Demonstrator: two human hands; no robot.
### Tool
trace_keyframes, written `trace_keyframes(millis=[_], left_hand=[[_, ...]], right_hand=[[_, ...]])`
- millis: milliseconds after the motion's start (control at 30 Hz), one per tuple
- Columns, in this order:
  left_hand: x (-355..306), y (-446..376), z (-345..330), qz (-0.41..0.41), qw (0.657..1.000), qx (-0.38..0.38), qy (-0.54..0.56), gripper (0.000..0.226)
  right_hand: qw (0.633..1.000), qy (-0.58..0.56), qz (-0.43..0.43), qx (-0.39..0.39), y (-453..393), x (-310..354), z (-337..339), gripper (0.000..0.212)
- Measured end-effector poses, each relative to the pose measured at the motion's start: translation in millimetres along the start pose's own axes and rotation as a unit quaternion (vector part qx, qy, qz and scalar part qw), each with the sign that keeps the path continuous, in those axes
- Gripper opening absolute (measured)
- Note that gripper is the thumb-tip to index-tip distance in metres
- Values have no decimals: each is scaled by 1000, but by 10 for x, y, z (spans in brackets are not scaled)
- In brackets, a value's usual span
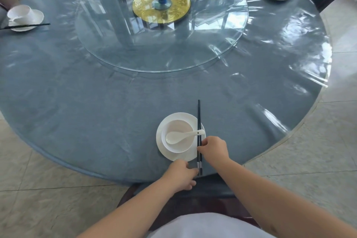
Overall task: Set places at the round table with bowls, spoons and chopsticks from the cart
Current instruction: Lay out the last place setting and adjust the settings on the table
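Near edge of the round grey plastic-covered desk: a white ceramic bowl sits on a white saucer, with a white ceramic spoon lying in the bowl. A pair of black chopsticks lies across the saucer's right rim. The right hand pinches the chopsticks mid-length; the left hand grips their near ends at the desk edge.

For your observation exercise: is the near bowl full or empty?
Empty of food: the bowl shows its bare white inside, holding only a white spoon.
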State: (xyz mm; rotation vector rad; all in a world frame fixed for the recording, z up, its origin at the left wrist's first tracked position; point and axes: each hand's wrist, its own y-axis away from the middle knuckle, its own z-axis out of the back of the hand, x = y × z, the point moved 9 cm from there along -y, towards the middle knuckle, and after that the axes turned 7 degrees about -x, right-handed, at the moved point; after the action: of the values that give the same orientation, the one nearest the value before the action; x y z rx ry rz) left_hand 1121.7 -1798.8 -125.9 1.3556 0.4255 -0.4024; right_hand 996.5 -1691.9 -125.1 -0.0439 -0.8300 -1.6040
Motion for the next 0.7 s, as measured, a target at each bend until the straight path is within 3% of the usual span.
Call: trace_keyframes(millis=[100, 200, 267, 367, 500, 700], left_hand=[[-35, 21, 382, -80, 987, -81, -114, 8], [-54, 51, 945, -132, 958, -243, -74, 2], [-51, -2, 1150, -141, 944, -294, -52, 16], [-55, -182, 1139, -111, 957, -263, -43, 44], [-68, -315, 1037, -80, 974, -212, 23, 53], [-68, -381, 1018, -73, 972, -212, 66, 52]], right_hand=[[1000, 8, 12, -11, 3, 12, -31, 11], [1000, -24, 5, -11, 7, -40, -68, 28], [999, -33, 11, -14, 18, -52, -82, 35], [1000, -11, 23, -16, 37, -39, -110, 31], [999, -5, 11, -32, 38, -8, -94, 12], [999, -28, -7, -37, 11, -20, -71, 4]])
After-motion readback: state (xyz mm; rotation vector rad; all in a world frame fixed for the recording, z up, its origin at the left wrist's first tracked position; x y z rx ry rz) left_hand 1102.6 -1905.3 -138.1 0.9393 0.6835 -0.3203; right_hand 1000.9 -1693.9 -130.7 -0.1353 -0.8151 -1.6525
